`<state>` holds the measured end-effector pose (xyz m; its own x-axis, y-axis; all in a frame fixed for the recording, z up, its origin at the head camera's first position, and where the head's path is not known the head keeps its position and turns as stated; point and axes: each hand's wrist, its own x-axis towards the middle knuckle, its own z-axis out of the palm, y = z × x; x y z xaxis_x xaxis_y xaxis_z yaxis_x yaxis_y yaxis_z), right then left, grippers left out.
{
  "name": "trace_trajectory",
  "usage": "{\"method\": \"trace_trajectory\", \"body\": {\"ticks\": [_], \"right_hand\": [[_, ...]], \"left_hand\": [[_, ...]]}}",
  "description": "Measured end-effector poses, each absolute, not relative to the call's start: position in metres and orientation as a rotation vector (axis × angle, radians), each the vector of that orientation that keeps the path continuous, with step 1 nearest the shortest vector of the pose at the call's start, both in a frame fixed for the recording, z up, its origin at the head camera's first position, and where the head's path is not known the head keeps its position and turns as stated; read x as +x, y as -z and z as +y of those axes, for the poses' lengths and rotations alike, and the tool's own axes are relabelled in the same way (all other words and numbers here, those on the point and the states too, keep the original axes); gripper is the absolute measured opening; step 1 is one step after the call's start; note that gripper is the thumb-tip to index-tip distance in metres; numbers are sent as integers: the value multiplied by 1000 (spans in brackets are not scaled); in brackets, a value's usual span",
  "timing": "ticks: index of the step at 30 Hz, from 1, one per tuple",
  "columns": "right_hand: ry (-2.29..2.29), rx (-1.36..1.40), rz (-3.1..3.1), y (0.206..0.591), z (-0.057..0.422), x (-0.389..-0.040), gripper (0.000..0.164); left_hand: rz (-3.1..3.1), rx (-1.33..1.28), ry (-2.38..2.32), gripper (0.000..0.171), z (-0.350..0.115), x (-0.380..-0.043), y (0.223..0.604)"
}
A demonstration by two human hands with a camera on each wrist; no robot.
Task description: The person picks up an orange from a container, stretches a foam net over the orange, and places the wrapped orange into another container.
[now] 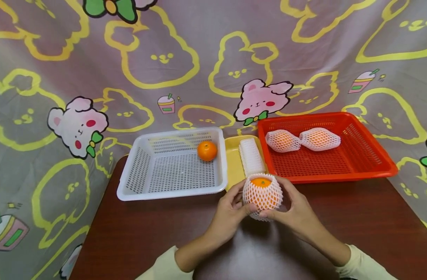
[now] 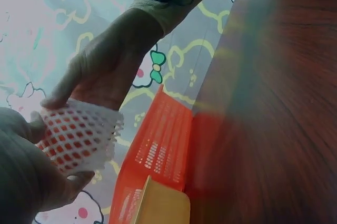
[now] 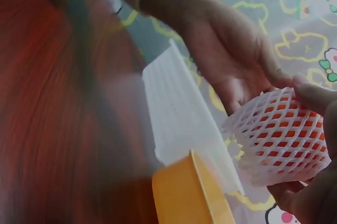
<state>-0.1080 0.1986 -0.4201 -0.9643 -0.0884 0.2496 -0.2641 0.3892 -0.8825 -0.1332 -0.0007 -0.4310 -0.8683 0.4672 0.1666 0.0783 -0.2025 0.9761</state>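
Between my two hands, above the table's front part, is an orange in a white foam net sleeve. The fruit's bare top with its green stem spot shows through the sleeve's open upper end. My left hand grips it from the left, thumb across the front. From the right, my right hand holds it too, its thumb low on the net. In the left wrist view the foam net sits between both hands, orange showing through its mesh. The right wrist view shows the same net sleeve from the other side.
A white basket at left holds one bare orange. Beside it, a yellow tray contains a stack of foam nets. The red basket at right holds two netted oranges. A patterned cloth hangs behind.
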Motion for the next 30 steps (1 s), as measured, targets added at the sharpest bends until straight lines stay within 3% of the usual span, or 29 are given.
{"method": "trace_trajectory", "body": {"ticks": [5,10,15,21,30], "right_hand": [[-1285,324,-2605,409,221,-121,92],[-963,338,-2682,392,248,-158,92],[-841,365,-2896,378,271,-205,90],[-899,197,-3045,362,283,-242,98],[-408,390,-3155,380,285,-261,84]], "left_hand": [[2010,688,-1996,68,17,-139,432],[2470,806,-1564,62,32,-151,431],[2840,1027,-1155,56,53,-172,442],[2996,1084,-1072,56,72,-187,460],[3181,1496,-418,42,84,-205,461]]}}
